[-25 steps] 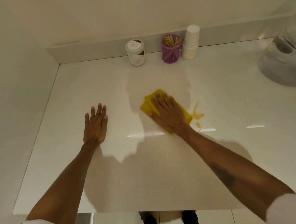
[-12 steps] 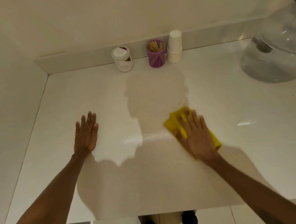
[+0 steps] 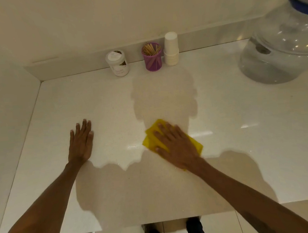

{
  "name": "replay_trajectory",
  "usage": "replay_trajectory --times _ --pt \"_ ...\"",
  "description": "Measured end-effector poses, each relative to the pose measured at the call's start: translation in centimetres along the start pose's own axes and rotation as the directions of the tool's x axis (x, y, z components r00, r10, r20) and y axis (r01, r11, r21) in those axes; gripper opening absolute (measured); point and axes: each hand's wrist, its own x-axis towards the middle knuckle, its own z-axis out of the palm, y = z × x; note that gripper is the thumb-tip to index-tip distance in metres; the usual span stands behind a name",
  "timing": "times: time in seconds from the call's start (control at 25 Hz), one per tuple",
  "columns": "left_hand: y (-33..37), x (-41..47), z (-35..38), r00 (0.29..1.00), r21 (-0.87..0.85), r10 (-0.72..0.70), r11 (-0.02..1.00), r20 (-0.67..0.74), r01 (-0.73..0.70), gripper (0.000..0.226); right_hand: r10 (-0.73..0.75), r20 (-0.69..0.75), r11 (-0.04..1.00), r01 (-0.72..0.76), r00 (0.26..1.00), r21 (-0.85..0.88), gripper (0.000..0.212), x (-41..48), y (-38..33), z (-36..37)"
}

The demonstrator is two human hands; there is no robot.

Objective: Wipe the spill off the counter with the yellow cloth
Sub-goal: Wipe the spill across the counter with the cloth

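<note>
Head view: worktop (image 3: 241, 147), white, glossy. Right hand (image 3: 176, 147) is lying flat, fingers spread, pressing down on cloth (image 3: 151, 137), yellow, near the worktop's middle. Left hand (image 3: 81, 141) is resting open, palm down, toward the left edge. Along the back edge are sitting jar (image 3: 118, 63), purple holder (image 3: 152, 57), cup stack (image 3: 171, 48); water jug (image 3: 279, 53), apparently clear, is occupying the right back corner.
</note>
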Motion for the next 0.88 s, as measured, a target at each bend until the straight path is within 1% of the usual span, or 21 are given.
replay_trajectory --times 0.08,0.16,0.2,0.28,0.32,0.4,0.48,0.56,0.6,0.64,0.68,0.72,0.76,0.84,0.88 --pt "0.2 0.0 -0.1 1.0 -0.011 -0.003 1.0 -0.001 0.003 0.056 0.167 0.008 0.986 -0.167 0.986 -0.024 0.066 -1.2 5.2 -1.4" --pt "0.3 0.0 -0.1 1.0 -0.019 -0.006 1.0 -0.003 0.005 0.057 0.32 0.032 0.946 -0.318 0.947 -0.063 0.068 0.4 10.5 -3.0" --pt "0.3 0.0 0.0 1.0 -0.023 -0.006 1.0 -0.009 0.006 0.057 0.363 0.037 0.931 -0.361 0.931 -0.063 0.069 2.2 12.4 -3.8" --pt "0.2 0.2 0.1 1.0 -0.027 -0.002 1.0 -0.023 0.001 0.057 0.374 0.045 0.927 -0.373 0.926 -0.036 0.07 6.6 13.6 -5.1" --pt "0.1 0.3 0.1 1.0 -0.027 0.003 1.0 -0.026 -0.004 0.057 0.347 0.039 0.938 -0.346 0.937 -0.026 0.07 8.7 12.6 -5.3" --pt "0.0 0.3 0.2 1.0 -0.026 0.002 1.0 -0.031 -0.003 0.057 0.224 0.04 0.974 -0.223 0.974 -0.027 0.069 11.5 8.3 -4.7" --pt "0.0 0.2 0.1 1.0 -0.027 0.001 1.0 -0.026 -0.002 0.058 0.013 0.081 1.0 -0.011 0.997 -0.026 0.067 10.5 2.1 -3.1" --pt "0.1 0.3 0.1 1.0 -0.029 0.005 1.0 -0.017 -0.005 0.059 -0.19 0.122 0.982 0.189 0.974 0.021 0.067 5.8 -2.1 -1.2" --pt "0.1 0.2 0.1 1.0 -0.027 0.006 1.0 -0.012 -0.006 0.06 -0.262 0.129 0.965 0.26 0.956 0.034 0.066 3.1 -2.5 -0.8" --pt "0.1 0.2 0.1 1.0 -0.028 0.006 1.0 -0.012 -0.007 0.06 -0.295 0.133 0.955 0.296 0.946 0.016 0.066 0.7 -1.5 -0.8" --pt "0.1 0.1 0.1 1.0 -0.03 0.007 1.0 -0.013 -0.007 0.06 -0.29 0.132 0.956 0.292 0.948 0.003 0.066 -1.1 0.5 -1.0" --pt "0.1 0.1 0.1 1.0 -0.033 0.006 0.999 -0.013 -0.007 0.06 -0.243 0.124 0.969 0.246 0.962 -0.014 0.066 -2.1 3.1 -1.5" --pt "0.2 0.1 0.0 1.0 -0.036 0.006 0.999 -0.013 -0.006 0.06 -0.165 0.107 0.985 0.17 0.98 -0.038 0.066 -2.6 6.2 -2.1" --pt "0.3 0.1 -0.1 1.0 -0.047 0.004 0.999 -0.017 -0.005 0.061 0.048 0.057 0.995 -0.042 0.997 -0.088 0.066 -2.2 12.7 -3.7" --pt "0.3 0.2 -0.1 1.0 -0.054 0.001 0.999 -0.022 -0.003 0.061 0.16 0.054 0.984 -0.155 0.986 -0.089 0.07 -1.3 15.3 -4.6"
